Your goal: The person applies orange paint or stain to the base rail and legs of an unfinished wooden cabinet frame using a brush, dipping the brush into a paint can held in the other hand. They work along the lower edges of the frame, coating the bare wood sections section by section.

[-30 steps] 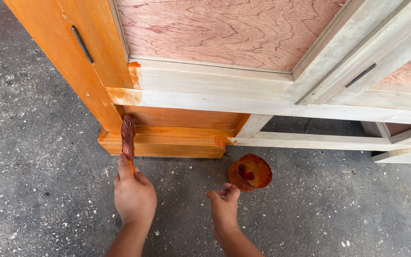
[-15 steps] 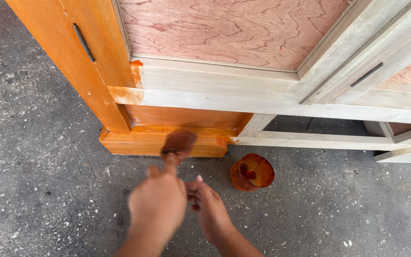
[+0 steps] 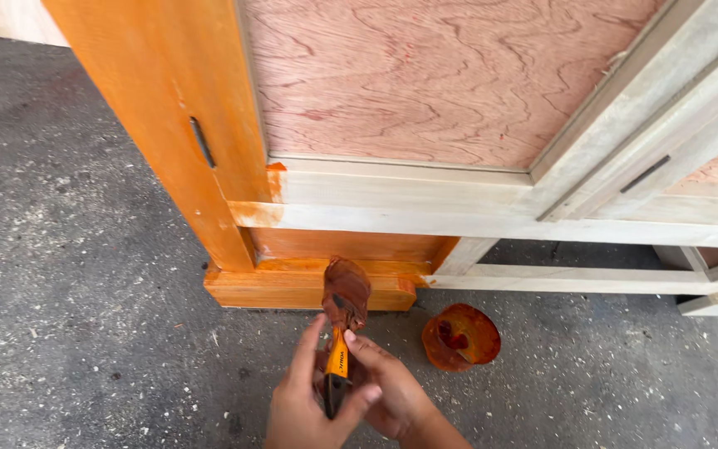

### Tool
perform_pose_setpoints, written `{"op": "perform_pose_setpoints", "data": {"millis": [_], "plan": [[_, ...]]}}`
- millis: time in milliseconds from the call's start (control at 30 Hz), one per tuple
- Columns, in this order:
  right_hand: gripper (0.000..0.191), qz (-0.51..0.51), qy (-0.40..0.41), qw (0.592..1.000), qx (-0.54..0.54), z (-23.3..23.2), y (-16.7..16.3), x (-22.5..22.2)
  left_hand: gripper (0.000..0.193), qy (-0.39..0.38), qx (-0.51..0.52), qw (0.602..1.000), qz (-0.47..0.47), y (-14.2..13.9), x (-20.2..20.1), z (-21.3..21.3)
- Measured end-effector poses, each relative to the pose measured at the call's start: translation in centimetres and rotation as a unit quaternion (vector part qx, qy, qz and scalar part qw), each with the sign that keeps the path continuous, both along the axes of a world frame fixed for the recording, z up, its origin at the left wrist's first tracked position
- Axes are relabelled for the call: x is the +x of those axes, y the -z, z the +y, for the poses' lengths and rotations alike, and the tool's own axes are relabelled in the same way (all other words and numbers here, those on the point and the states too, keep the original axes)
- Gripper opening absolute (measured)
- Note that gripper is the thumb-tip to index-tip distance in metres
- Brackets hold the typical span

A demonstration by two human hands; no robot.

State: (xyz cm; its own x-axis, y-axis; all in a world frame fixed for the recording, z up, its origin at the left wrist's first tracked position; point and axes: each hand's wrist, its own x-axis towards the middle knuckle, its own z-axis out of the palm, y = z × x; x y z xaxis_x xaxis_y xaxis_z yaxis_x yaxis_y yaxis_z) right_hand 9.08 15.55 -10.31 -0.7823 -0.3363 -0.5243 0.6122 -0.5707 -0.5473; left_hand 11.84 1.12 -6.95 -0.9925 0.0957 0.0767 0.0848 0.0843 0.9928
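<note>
Both hands meet on a paintbrush (image 3: pixel 343 309) with an orange handle and bristles soaked in brown-orange stain. My left hand (image 3: pixel 302 405) wraps the handle from the left, thumb across its lower end. My right hand (image 3: pixel 394 392) pinches the handle from the right, just below the bristles. The bristle head stands upright in front of the stained orange base block (image 3: pixel 292 287) of a wooden door frame. A small round bowl of orange stain (image 3: pixel 460 337) sits on the ground, to the right of my hands.
The frame's left post (image 3: pixel 159 108) is stained orange and has a narrow slot. Its horizontal rails (image 3: pixel 425 204) are pale bare wood, under a reddish plywood panel (image 3: pixel 442 75). More bare framing runs to the right. The ground is rough grey concrete (image 3: pixel 68 274).
My left hand carried the brush rightward from the block's left end to its front. My right hand came over from near the bowl and took hold of the handle too.
</note>
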Motion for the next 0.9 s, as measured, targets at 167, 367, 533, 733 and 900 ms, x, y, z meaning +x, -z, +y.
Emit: {"op": "perform_pose_setpoints", "data": {"millis": [167, 367, 533, 733, 900], "plan": [[0.03, 0.04, -0.066, 0.997, -0.011, -2.6, -1.7, -1.5, 0.064, -0.22, -0.074, 0.947, 0.22, 2.0, -0.4, 0.4], [0.027, 0.008, -0.096, 0.995, -0.029, -5.3, -1.4, -3.8, 0.034, -0.307, -0.031, 0.94, 0.145, 1.6, -1.8, -0.3], [0.024, 0.03, -0.111, 0.993, 0.03, -7.9, -1.2, -7.1, 0.042, -0.316, -0.081, 0.925, 0.194, 0.6, -2.8, -1.4], [0.029, 0.045, -0.148, 0.972, 0.177, -7.7, -3.1, -7.5, 0.047, -0.334, -0.106, 0.91, 0.222, 0.7, -3.3, -0.5], [0.035, 0.064, -0.158, 0.958, 0.23, -7.4, -4.4, -8.2, 0.048, -0.336, -0.082, 0.916, 0.202, 1.5, -4.1, 0.5]]}}
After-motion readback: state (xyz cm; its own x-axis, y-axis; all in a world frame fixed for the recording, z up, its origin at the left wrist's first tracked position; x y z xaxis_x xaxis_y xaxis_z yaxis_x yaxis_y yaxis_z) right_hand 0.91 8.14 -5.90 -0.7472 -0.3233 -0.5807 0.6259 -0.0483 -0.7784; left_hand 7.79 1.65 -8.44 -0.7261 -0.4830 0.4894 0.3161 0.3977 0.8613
